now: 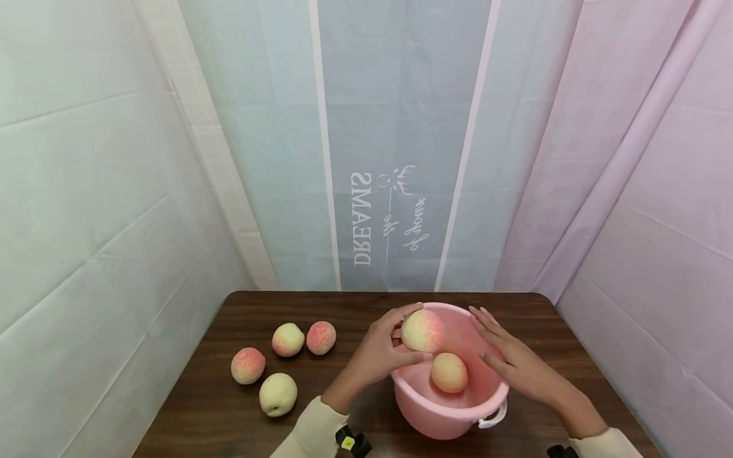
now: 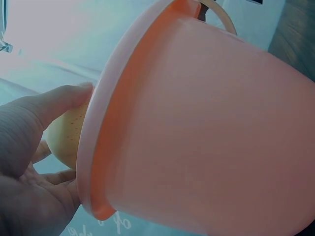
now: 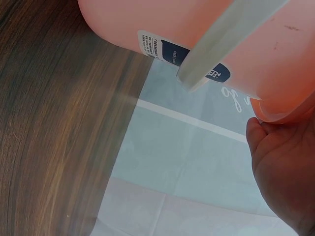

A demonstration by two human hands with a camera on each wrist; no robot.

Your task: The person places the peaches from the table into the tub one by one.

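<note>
A pink bucket [image 1: 435, 416] stands on the dark wooden table, and one yellowish peach [image 1: 449, 373] lies inside it. Over the bucket's left rim my left hand [image 1: 385, 346] holds a pink-and-cream peach [image 1: 422, 331], thumb on the near side and fingers behind. In the left wrist view that peach [image 2: 66, 137] shows partly behind the bucket's rim. On the opposite side my right hand [image 1: 509, 356] rests on the rim with its fingers extended. The right wrist view catches only part of this hand [image 3: 283, 167], against the underside of the rim.
Several peaches lie on the table left of the bucket: one reddish [image 1: 321, 338], one cream and pink [image 1: 288, 340], one pink-orange [image 1: 248, 366] and one cream [image 1: 278, 394]. A white handle [image 1: 494, 416] sticks out at the bucket's near right. Curtains hang behind the table [image 1: 355, 305].
</note>
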